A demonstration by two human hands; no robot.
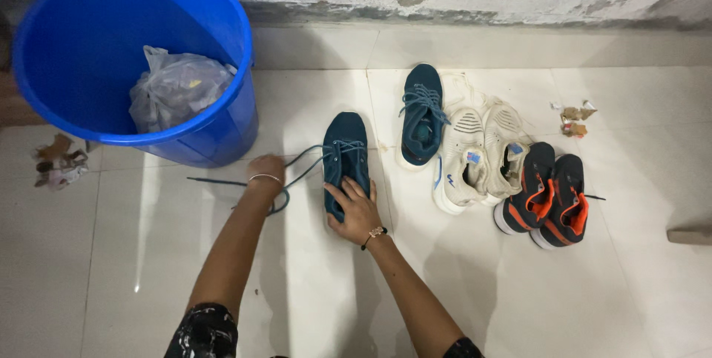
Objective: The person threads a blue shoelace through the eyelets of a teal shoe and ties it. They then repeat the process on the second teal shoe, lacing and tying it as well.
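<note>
Right hand [356, 212] pressing flat, open, on teal shoe [345, 161] on floor [148, 269]; left hand [265, 170] closed, pulling lace [297, 169] beside blue bucket [148, 106]. Am keeping shoe pinned, drawing lace evenly.

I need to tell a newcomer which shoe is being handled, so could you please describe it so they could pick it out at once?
Start at the blue bucket by the wall; just right of its base lies a teal shoe on the white tiles. The right hand presses its heel while the left hand pulls its lace. Unlike the other teal shoe, it lies apart from the row, its lace pulled out sideways.
</note>
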